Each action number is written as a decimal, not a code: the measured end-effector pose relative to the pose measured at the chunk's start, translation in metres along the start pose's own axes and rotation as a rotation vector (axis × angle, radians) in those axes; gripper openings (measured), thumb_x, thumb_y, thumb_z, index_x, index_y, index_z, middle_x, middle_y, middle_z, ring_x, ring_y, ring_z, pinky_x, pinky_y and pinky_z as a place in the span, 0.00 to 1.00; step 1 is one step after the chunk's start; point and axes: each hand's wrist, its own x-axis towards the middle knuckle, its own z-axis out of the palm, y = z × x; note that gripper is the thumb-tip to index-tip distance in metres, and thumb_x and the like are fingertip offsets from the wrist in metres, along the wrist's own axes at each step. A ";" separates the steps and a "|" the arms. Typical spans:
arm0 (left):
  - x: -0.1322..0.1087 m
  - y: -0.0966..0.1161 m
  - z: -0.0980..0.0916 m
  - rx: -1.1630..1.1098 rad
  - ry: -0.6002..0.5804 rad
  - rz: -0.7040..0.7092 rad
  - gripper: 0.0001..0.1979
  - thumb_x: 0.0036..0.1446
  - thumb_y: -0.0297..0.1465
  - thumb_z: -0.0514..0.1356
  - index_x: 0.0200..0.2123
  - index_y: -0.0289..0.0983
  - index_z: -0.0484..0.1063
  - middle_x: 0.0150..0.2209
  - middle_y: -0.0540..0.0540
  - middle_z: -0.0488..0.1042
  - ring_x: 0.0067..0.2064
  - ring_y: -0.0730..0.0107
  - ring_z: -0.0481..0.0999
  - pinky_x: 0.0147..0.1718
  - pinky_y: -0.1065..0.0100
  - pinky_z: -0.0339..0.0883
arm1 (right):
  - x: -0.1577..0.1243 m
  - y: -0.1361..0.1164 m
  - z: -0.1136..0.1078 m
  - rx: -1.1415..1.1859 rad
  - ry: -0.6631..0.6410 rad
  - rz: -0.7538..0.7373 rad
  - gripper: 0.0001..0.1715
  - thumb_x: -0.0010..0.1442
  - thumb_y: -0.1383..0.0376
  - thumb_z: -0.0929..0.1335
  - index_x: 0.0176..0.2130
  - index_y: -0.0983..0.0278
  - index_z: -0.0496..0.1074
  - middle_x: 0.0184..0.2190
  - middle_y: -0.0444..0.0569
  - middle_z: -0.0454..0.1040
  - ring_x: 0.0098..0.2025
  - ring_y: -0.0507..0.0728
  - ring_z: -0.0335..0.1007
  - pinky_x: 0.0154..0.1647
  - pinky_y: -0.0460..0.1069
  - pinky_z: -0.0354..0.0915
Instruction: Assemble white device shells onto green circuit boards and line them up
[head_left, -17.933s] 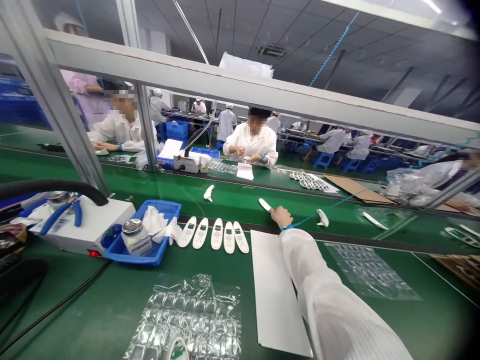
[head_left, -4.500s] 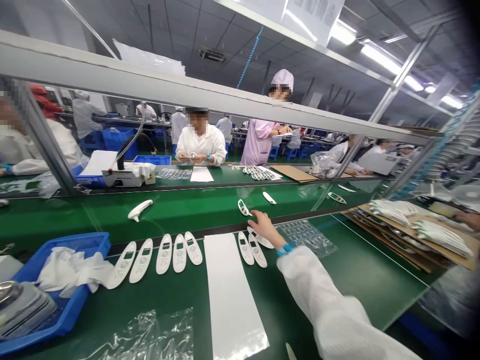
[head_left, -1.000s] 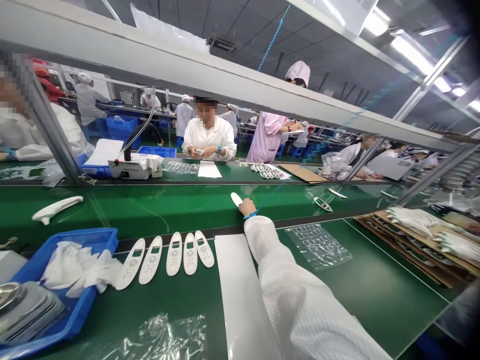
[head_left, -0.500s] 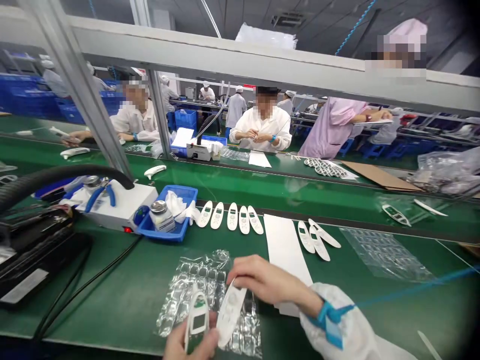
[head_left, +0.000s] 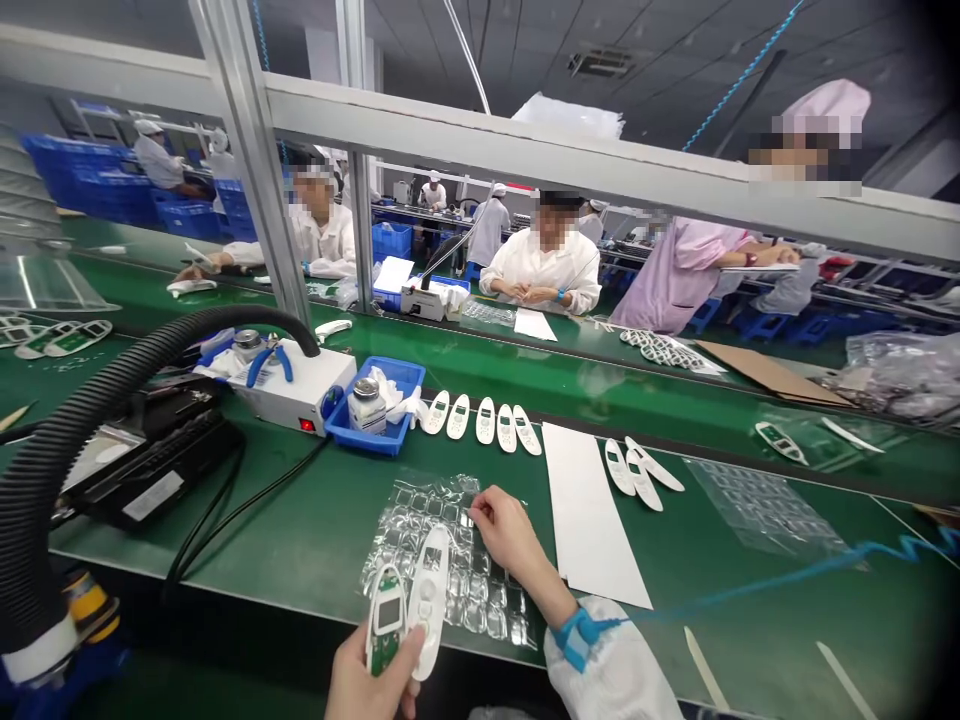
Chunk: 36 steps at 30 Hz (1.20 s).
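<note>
My left hand (head_left: 379, 665), closed near the front edge of the bench, holds two slim pieces side by side. One is a white casing half with a green circuit board and a small screen (head_left: 387, 618). The other is a white handset cover (head_left: 430, 600) with round openings, standing upright against the thumb. My right hand (head_left: 504, 525), a blue strap around its wrist, is over the clear plastic sheet of small pockets (head_left: 405, 510). Its thumb and fingers are pinched together; whatever is between them is hidden.
Several white covers (head_left: 486, 424) lie in a row beside a blue tray (head_left: 411, 385) holding a bottle. White paper (head_left: 585, 510) and more covers (head_left: 634, 475) are to the right. A black hose (head_left: 45, 490) arches at left; a metal post (head_left: 255, 160) rises beyond.
My right hand has let go of the white cover and moved up over the pocketed sheet. The cover is now in my left hand beside the board piece. The view has shifted.
</note>
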 end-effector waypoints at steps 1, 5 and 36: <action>0.000 -0.001 0.000 -0.016 0.001 0.005 0.29 0.33 0.54 0.71 0.23 0.34 0.71 0.13 0.50 0.66 0.16 0.73 0.63 0.16 0.73 0.58 | -0.002 -0.001 0.001 0.032 0.016 0.010 0.07 0.58 0.67 0.64 0.28 0.63 0.68 0.27 0.46 0.69 0.29 0.54 0.65 0.30 0.48 0.57; 0.000 -0.006 0.001 -0.094 -0.007 0.003 0.26 0.34 0.49 0.73 0.24 0.33 0.71 0.14 0.50 0.67 0.16 0.73 0.63 0.17 0.73 0.59 | -0.014 -0.009 -0.003 0.115 0.137 -0.077 0.11 0.61 0.63 0.63 0.28 0.62 0.67 0.26 0.45 0.67 0.27 0.53 0.61 0.31 0.48 0.57; -0.009 -0.006 0.013 -0.033 -0.032 0.068 0.24 0.40 0.49 0.71 0.23 0.34 0.70 0.15 0.50 0.66 0.17 0.74 0.61 0.17 0.74 0.57 | -0.060 -0.053 0.004 0.731 -0.098 0.143 0.13 0.55 0.64 0.69 0.32 0.60 0.58 0.24 0.37 0.59 0.25 0.50 0.55 0.26 0.45 0.56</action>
